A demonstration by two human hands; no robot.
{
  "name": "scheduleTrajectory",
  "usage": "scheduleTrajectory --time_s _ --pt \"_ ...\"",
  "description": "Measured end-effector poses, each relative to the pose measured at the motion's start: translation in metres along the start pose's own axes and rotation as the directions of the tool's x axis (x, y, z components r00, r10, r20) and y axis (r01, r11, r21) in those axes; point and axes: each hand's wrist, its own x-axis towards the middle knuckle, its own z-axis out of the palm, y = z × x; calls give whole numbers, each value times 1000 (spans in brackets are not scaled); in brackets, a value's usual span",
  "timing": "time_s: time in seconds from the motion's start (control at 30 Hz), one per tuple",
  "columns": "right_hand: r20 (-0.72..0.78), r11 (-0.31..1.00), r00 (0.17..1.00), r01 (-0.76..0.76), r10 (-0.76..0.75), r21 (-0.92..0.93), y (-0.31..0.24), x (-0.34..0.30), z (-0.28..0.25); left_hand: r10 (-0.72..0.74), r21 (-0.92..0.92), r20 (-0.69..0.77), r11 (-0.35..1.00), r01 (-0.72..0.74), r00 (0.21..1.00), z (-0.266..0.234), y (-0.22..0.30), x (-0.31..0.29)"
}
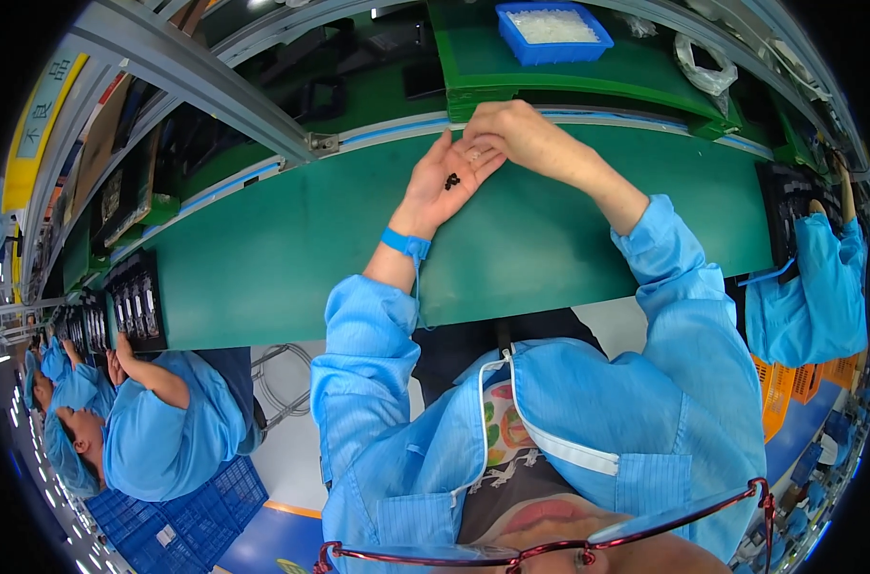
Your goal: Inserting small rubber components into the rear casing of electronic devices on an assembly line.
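My left hand (441,180) is palm up over the green work surface (291,239), its fingers stretched out. Several small black parts (452,181) lie in a cluster on that palm. Near its fingertips there are tiny clear or whitish pieces (474,153), too small to name. A blue band (405,243) circles the left wrist. My right hand (513,134) is curled above the left fingertips, its own fingers bent inward. Whatever its fingertips pinch is hidden from this view.
A blue tray (514,55) of small whitish pieces stands on the green shelf (569,91) beyond my hands. Beside it hangs a clear plastic bag or roll (704,67). A grey metal beam (200,81) slants at upper left. Co-workers handle black units (136,301) at both sides.
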Motion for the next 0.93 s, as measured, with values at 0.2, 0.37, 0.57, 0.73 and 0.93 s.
scheduleTrajectory --time_s 0.2,0.37,0.57,0.73,0.93 --pt "23 1000 1000 10 -10 -21 -10 -2 6 25 -12 -25 1000 -25 999 -4 1 -1" --pt "9 999 1000 8 -7 -32 -6 -4 7 19 4 -47 1000 -18 999 -6 2 1" --pt "-30 997 999 13 -15 -76 -2 -7 16 19 21 -70 1000 -18 997 -1 2 -2" --pt "-69 990 997 21 -31 -136 0 -8 18 22 18 -92 1000 -20 996 -1 2 -1" --pt "-145 1000 989 1 0 8 2 -10 16 48 52 -81 998 -44 996 -6 1 2"
